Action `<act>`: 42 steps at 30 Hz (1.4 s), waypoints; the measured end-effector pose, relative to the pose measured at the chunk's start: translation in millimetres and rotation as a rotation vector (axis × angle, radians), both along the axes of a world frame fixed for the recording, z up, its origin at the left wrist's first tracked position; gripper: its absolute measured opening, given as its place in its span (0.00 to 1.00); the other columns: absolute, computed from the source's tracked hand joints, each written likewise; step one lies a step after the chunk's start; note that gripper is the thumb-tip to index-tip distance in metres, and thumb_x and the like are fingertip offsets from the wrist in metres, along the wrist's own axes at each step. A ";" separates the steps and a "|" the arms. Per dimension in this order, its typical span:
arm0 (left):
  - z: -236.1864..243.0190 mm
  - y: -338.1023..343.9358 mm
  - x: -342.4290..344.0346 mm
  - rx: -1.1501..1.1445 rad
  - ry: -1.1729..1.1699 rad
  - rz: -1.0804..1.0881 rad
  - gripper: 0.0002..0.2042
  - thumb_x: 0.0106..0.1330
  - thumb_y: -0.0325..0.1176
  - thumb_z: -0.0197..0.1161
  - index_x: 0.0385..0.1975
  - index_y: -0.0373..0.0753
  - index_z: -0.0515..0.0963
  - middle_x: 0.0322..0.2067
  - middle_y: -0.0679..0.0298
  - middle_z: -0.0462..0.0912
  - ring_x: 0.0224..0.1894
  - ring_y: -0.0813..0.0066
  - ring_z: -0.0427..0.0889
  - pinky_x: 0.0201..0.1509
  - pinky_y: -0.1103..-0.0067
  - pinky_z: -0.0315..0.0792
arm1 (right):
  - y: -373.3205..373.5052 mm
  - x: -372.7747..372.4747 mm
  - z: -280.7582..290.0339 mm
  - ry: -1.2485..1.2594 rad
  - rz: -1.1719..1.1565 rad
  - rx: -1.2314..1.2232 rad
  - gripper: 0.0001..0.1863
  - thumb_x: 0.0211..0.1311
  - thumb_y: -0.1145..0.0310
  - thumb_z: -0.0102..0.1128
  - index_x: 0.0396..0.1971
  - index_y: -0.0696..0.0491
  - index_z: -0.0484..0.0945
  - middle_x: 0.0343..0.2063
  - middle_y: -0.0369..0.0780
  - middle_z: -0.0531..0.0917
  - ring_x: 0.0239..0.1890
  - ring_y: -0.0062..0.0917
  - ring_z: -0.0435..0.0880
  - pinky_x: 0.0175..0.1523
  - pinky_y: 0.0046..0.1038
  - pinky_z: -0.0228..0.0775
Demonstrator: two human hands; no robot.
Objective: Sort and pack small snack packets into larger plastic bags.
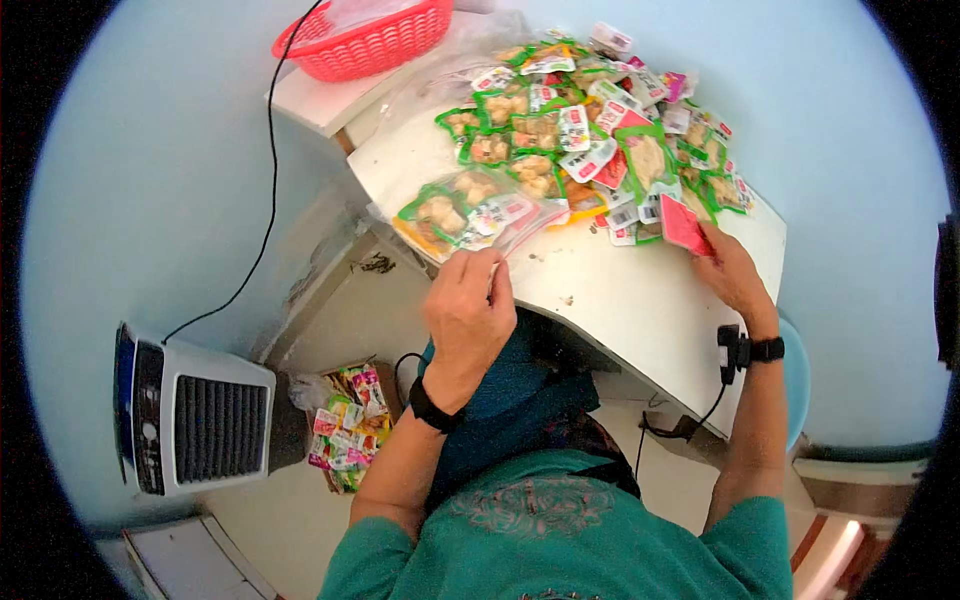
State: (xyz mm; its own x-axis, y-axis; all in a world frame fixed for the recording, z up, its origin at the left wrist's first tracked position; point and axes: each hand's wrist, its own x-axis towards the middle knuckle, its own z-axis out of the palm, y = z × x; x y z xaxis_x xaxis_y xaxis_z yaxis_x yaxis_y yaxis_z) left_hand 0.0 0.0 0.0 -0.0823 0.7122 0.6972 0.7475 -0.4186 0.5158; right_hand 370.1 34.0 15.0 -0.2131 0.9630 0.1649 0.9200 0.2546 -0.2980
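On the white table (640,300), my left hand (468,315) is closed on the near edge of a clear plastic bag (490,212), which lies flat with several green-edged snack packets inside. My right hand (738,275) pinches a small red packet (682,225) at the right front of a heap. That heap of snack packets (535,132) is made up of clear, green-edged pouches with pale chunks, mixed with white, red and pink ones. My left fingertips are partly hidden, as the back of the hand faces up.
A red plastic basket (370,45) stands at the back left, beside loose clear plastic (440,85). An open box of colourful packets (350,425) sits on the floor at left. Near it stands a white air cooler (205,425) with a black cable (272,190) running up the wall.
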 end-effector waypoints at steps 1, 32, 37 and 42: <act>-0.6 -0.5 3.6 0.018 -0.014 -0.014 0.06 0.55 0.23 0.64 0.32 0.39 0.77 0.26 0.59 0.77 0.24 0.67 0.78 0.27 0.75 0.72 | -1.7 2.5 2.6 0.107 -0.058 0.008 0.22 0.63 0.60 0.57 0.55 0.53 0.71 0.47 0.52 0.78 0.48 0.37 0.78 0.55 0.37 0.66; 22.5 7.5 -14.9 -0.015 -0.208 -0.022 0.04 0.55 0.20 0.63 0.29 0.34 0.76 0.24 0.59 0.75 0.22 0.71 0.75 0.26 0.78 0.70 | -32.5 -64.9 28.6 0.910 -0.202 -0.226 0.13 0.65 0.67 0.58 0.44 0.60 0.76 0.32 0.34 0.82 0.29 0.11 0.77 0.33 0.17 0.70; 17.9 2.1 -16.3 -0.046 -0.212 -0.041 0.04 0.56 0.21 0.63 0.30 0.35 0.76 0.24 0.59 0.75 0.21 0.71 0.75 0.26 0.78 0.71 | -25.7 -48.2 14.2 0.820 -0.293 -0.126 0.12 0.64 0.67 0.58 0.41 0.60 0.77 0.30 0.35 0.82 0.28 0.13 0.76 0.32 0.19 0.70; 12.1 -0.7 -20.7 -0.057 -0.214 -0.025 0.03 0.56 0.22 0.63 0.29 0.35 0.78 0.24 0.61 0.78 0.22 0.75 0.76 0.26 0.80 0.69 | -26.8 -45.1 11.4 0.852 -0.341 -0.104 0.11 0.64 0.67 0.58 0.39 0.60 0.77 0.29 0.35 0.82 0.28 0.13 0.77 0.33 0.19 0.70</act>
